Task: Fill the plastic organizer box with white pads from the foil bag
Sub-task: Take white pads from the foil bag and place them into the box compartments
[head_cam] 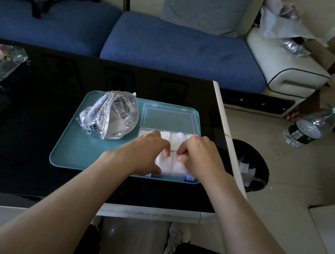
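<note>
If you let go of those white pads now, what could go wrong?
The pads look piled high, held by the left hand and right hand, so they might spring out of the box when released. The box sits at the right end of the tray, near the table edge with a bin beside it, so stray pads could fall in.

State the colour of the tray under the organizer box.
Teal blue tray, seen in the head view.

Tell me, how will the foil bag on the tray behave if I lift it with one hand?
Probably floppy: the foil bag lies crumpled, its mouth sagging open. Likely light, as it looks nearly empty, with little white showing inside. Its smooth film might slip in a loose grip.
</note>
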Demonstrator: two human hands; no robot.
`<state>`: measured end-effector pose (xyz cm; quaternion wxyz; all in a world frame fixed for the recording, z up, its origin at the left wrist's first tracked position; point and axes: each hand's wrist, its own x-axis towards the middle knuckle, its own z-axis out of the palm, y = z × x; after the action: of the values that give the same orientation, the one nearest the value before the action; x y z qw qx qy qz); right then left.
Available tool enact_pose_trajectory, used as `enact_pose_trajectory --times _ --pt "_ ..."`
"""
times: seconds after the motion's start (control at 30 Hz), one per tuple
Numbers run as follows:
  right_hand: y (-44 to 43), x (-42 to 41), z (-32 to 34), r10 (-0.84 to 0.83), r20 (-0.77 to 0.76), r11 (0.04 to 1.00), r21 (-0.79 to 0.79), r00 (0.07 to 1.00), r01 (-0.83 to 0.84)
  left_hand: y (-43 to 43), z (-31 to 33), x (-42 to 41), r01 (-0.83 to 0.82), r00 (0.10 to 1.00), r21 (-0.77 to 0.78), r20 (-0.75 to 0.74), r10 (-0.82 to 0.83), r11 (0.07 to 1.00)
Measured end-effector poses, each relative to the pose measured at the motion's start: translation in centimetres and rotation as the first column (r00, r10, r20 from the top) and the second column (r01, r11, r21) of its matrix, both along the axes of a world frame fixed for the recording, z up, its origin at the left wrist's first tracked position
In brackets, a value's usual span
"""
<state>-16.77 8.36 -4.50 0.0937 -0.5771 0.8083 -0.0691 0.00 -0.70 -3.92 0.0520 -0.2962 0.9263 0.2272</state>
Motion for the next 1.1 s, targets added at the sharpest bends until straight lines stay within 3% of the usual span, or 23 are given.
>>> enact_pose_trajectory --times 0.13,0.23,0.37,0.53,0.73,0.83,1.0,1.1 --pt "-0.4 0.8 -0.1 -0.029 -0.153 0.999 0.029 0.988 0.034 -0.2 0.6 -0.2 -0.081 0.989 -0.060 -0.129 0.073 0.995" --pt "-0.8 1.0 -0.1 -0.114 -0.117 0.993 -0.033 0.987 0.111 -1.0 0.9 0.0 -0.268 0.927 -0.115 -0.302 0.223 0.957" --pt "-1.0 1.7 0.7 -0.118 -0.061 0.993 -0.014 0.991 0.117 -2.2 1.3 0.8 -0.481 0.857 -0.295 -0.358 0.371 0.826" --pt "-2.7 4.2 2.4 -0.141 -0.024 0.961 -0.244 0.990 0.130 -3.6 1.3 2.3 -0.595 0.797 -0.333 -0.361 0.484 0.731" --pt "-6.0 7.3 1.6 0.083 0.189 0.951 -0.309 0.978 -0.022 -5.8 0.3 3.6 -0.724 0.687 -0.197 -0.117 0.717 0.662" --pt "-7.5 8.9 0.6 0.188 0.237 0.940 -0.324 0.953 -0.105 -6.4 -0.5 4.4 -0.690 0.717 -0.147 -0.009 0.697 0.709" --pt "-9.6 10.7 -0.7 0.275 0.257 0.917 -0.359 0.926 -0.173 -7.6 -1.2 5.8 -0.574 0.818 -0.145 -0.053 0.573 0.806" --pt "-10.3 11.1 -1.5 0.307 0.252 0.911 -0.357 0.918 -0.207 -7.6 -1.1 6.0 -0.578 0.815 -0.091 -0.100 0.570 0.811"
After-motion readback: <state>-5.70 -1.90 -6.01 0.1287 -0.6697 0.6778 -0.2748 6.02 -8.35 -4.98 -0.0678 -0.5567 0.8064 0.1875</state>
